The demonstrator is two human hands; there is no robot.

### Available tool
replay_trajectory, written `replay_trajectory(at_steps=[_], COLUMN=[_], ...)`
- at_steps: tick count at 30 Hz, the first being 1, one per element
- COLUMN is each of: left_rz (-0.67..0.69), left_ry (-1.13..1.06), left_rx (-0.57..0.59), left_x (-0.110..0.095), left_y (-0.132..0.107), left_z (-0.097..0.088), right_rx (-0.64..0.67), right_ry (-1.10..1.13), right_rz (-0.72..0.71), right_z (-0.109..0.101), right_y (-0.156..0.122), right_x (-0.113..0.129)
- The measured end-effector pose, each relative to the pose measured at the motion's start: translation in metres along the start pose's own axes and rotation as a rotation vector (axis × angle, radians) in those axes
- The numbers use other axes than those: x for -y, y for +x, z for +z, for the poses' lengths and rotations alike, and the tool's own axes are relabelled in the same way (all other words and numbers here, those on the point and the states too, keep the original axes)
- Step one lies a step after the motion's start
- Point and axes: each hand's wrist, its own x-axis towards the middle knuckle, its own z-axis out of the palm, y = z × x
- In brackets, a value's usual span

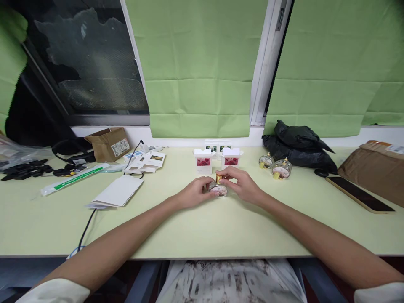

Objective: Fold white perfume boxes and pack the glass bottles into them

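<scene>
A round glass bottle [219, 190] is standing upright near the middle of the tabletop [221, 231], its gold cap [218, 179] pointing up. Its long axis, taken through body and cap, is running roughly vertical, and its broad labelled face is facing the near side. The left hand [194, 192] is keeping a closed grip on the body from the left, thumb in front. The right hand [238, 182] is pinching the cap from the right between thumb and fingers, its grip closed down to the cap's width.

Just beyond the hands, two white boxes with red flower pictures [203, 164] are standing upright side by side, a narrow gap between them, their top flaps raised. Farther back, two more white boxes with white flower pictures [211, 146] are standing behind them.

To the right, two similar bottles [282, 169] are standing close together, with gold pieces lying in front of them. Beyond these, black plastic bags [299, 147] are lying by the wall; farther right, a phone [360, 193] is lying flat beside a brown package [375, 168].

To the left, a folded white card [117, 191] is lying nearer than some flattened cartons [150, 161], and an open cardboard box [110, 145] is sitting at the far side.
</scene>
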Motion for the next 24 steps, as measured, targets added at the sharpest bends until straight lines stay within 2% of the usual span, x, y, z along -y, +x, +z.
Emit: replay_trajectory(at_steps=[20,24], left_rz=[-0.006,-0.011], left_ry=[0.05,0.071], left_rx=[-0.004,-0.013], left_x=[0.0011,-0.0025], left_y=[-0.0002,-0.0005], left_z=[-0.0003,-0.0004], right_rx=[0.035,0.065], right_ry=[0.014,-0.093], right_rz=[0.058,0.035], right_z=[0.0014,-0.0028], right_y=[-0.0002,-0.0011], right_x=[0.0001,0.0043])
